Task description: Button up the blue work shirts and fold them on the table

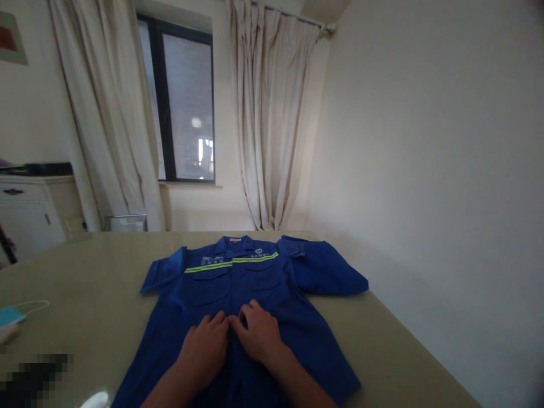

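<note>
A blue work jacket (259, 283) lies face up on the table, its collar toward the window and a yellow-green stripe across the chest. Both hands rest at its front opening, below the chest pockets. My left hand (206, 345) has its fingers curled together at the left edge of the opening. Close beside it, my right hand (257, 331) pinches at the same front edge, thumb toward the left hand. What exactly the fingertips grip is too small to see, but jacket cloth lies right under them. The right sleeve spreads out toward the wall; the left one is folded short.
The jacket lies on a greenish table (93, 283), whose right edge runs along a white wall (446, 170). A blue face mask (12, 314) sits at the left, near a pixelated dark patch. Behind stand a white cabinet (29, 212), curtains (272, 113) and a window (189, 107).
</note>
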`<state>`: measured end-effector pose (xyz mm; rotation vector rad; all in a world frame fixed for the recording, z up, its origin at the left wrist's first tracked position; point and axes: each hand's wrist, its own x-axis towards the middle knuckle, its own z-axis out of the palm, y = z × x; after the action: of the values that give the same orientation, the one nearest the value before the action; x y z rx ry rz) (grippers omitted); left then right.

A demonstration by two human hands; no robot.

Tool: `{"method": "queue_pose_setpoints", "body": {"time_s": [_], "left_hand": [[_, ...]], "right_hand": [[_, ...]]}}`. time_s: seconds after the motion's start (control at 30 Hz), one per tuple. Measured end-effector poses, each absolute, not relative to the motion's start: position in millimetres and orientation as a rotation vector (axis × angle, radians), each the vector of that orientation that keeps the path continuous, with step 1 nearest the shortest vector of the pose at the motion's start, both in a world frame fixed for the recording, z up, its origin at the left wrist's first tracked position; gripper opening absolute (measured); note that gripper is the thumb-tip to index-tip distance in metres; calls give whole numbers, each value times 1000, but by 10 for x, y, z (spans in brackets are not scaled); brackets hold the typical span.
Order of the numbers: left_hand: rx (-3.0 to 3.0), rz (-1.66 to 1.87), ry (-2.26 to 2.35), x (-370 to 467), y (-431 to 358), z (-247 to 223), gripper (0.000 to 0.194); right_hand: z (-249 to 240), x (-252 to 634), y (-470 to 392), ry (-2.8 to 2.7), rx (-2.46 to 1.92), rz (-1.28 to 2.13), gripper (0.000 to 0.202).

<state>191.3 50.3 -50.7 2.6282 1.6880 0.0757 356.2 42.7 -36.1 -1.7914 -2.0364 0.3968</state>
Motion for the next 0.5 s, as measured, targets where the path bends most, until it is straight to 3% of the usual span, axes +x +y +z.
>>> {"method": "queue_pose_setpoints", "body": {"time_s": [0.07,0.2,0.43,0.5], "left_hand": [[2589,131,1761,1973,697,-419,44],[2498,288,1842,2018,997,-516,34],[2540,641,1577,1916,1295,-629,26],[2540,664,1579,1922,1330,-576,25]], "right_hand": [[-329,3505,526,-2063,-1900,364,35],[-398,3424,656,-2057,-2061,298,45],[-569,3561,703,-1712,-1916,393,13],[-576,3628,753,-1584,-1812,488,18]]}}
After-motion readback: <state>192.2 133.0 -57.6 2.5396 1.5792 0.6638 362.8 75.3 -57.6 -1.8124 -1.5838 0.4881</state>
